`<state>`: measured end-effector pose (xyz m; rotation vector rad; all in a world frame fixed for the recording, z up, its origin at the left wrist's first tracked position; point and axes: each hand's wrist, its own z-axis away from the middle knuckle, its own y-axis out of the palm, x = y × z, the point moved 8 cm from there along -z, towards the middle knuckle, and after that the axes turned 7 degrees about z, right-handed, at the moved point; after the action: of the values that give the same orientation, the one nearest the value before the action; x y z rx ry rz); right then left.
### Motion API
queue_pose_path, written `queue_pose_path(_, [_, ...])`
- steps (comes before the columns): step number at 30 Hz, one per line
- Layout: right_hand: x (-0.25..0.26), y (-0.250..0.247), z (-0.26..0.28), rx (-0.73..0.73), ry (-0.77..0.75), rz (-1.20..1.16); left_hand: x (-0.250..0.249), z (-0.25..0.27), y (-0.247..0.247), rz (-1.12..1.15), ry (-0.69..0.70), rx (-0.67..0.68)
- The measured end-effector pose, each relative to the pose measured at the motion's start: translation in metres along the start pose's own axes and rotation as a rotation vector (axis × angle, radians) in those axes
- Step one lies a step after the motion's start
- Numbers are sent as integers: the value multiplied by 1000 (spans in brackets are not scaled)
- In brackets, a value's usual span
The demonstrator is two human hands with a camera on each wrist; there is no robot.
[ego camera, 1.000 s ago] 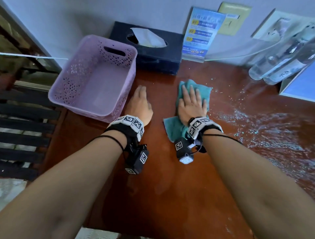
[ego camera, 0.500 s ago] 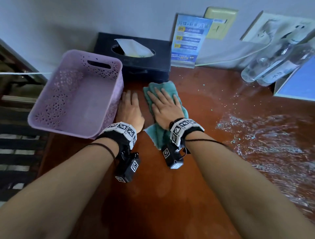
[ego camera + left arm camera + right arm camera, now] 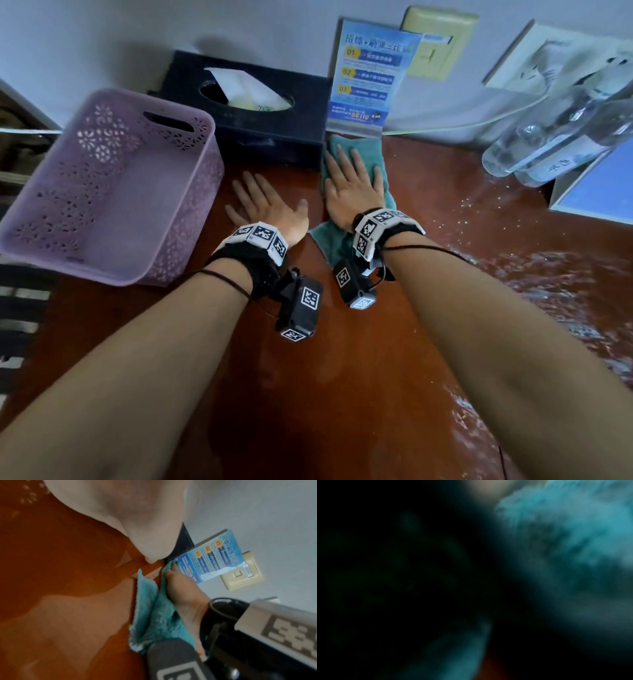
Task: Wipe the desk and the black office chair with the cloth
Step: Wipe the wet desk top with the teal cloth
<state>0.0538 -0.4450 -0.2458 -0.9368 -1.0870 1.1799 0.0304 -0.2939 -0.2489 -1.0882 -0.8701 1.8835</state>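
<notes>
A teal cloth (image 3: 368,150) lies on the red-brown desk (image 3: 308,394) at the back, its far end against the blue sign stand. My right hand (image 3: 352,185) presses flat on it with straight fingers. The left wrist view shows the same cloth (image 3: 154,615) under that right hand (image 3: 181,595). The right wrist view is dark, filled by blurred cloth (image 3: 573,534). My left hand (image 3: 265,205) rests flat on the bare desk beside the cloth, between it and the basket. No office chair is in view.
A lilac plastic basket (image 3: 113,192) sits at the desk's left edge. A black tissue box (image 3: 246,113) and blue sign (image 3: 370,75) stand against the wall. Clear bottles (image 3: 555,137) stand at the back right. The desk's right part (image 3: 548,291) is wet.
My right hand has slid the cloth away from me, up to the sign stand and tissue box. The left hand stays flat by the basket, fingers now spread.
</notes>
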Motion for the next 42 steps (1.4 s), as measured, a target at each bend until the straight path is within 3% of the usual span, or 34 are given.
queue_pose_path(4, [-10, -6, -14, -10, 23, -70, -1, 2, 0, -19, -17, -32])
queue_pose_path(7, [-44, -8, -7, -38, 210, -148, -10, 8, -1, 12, 3, -10])
queue_pose_path(11, [-112, -13, 17, -115, 607, -175, -70, 25, 15, 320, 296, 173])
queue_pose_path(13, [-127, -15, 17, -105, 674, -192, -92, 33, 17, 494, 405, 188])
queue_pose_path(15, [-120, -15, 6, -35, 533, -146, -99, 32, 12, 582, 449, 134])
queue_pose_path(18, [-84, -14, -10, 21, 80, -32, -98, 23, 6, 606, 497, 73])
queue_pose_path(19, [-79, -13, -11, 32, 7, -13, -95, 19, 3, 601, 510, 61])
queue_pose_path(22, [-84, -13, -12, 21, -33, -4, -93, 7, 3, 504, 565, 47])
queue_pose_path(24, [-96, -16, -12, -2, 21, -41, -98, 7, 8, 372, 607, 63])
queue_pose_path(27, [-135, -20, -10, -48, 306, -134, -102, 7, 20, 152, 626, 90])
queue_pose_path(30, [-163, -22, 1, -21, 545, -172, -98, 4, 23, 107, 589, 104])
queue_pose_path(32, [-149, -20, 6, 37, 443, -105, -98, 3, 22, 152, 574, 107])
queue_pose_path(35, [-82, -14, 16, 66, 3, -38, -99, 6, 17, 248, 562, 68])
queue_pose_path(37, [-45, -9, 22, 92, -186, -44, -97, 6, 16, 270, 558, 63])
queue_pose_path(42, [-30, -14, -4, 190, -287, -34, -97, 4, 29, 175, 551, 153])
